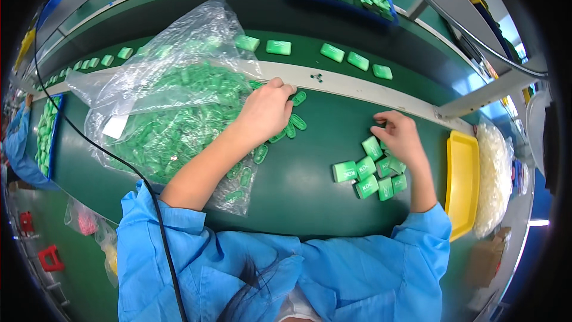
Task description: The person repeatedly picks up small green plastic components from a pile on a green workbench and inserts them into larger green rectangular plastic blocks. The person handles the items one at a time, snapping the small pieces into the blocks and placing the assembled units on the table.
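A big clear plastic bag [179,42] full of green oval plastic pieces [190,92] lies on the green table to the left. My left hand [264,110] is at the bag's right edge, its fingers curled together; what they hold, if anything, is hidden. Right beside those fingertips is a loose oval piece [300,98], and several more spill out below. Over a heap of small green-and-white boxes [366,187] hovers my right hand [398,135], thumb and bent forefinger apart, nothing visible between them.
Beyond a white rail [357,88] holding tiny dark bits [317,77], green boxes [278,47] line a green belt. A blue tray [390,9] of green pieces stands behind. At right are a yellow tray [454,185] and a bulky bag [492,179]. A co-worker's blue sleeve [21,146] shows far left.
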The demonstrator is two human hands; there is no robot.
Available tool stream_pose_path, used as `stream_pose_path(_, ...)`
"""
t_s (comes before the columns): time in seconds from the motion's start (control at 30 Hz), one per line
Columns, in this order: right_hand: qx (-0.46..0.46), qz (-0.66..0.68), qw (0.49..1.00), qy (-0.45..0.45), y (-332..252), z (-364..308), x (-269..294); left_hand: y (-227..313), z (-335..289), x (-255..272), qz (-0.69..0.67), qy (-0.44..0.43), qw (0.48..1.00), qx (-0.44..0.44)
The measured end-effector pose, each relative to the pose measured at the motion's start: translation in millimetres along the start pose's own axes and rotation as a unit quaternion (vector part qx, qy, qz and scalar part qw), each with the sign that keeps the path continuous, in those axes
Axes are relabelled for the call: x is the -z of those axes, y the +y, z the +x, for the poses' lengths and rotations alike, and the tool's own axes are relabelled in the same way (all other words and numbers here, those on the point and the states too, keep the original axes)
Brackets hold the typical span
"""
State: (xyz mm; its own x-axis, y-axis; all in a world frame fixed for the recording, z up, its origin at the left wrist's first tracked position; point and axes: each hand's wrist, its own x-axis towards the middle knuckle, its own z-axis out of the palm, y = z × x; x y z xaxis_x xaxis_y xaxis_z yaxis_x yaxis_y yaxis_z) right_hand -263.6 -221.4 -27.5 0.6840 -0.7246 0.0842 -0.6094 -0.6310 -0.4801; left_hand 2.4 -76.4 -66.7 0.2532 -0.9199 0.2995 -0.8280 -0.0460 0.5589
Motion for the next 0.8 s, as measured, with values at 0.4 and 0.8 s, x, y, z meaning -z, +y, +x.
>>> stream_pose_path(0.4,0.096,-0.101,0.986,-0.094,-25,-21,5,17,9,-20,0.064,0.005,0.996,-0.061)
stream_pose_path(0.8,-0.003,0.487,0.872,-0.051,-79,25,-29,23,9,-7,-0.618,-0.153,0.759,0.139)
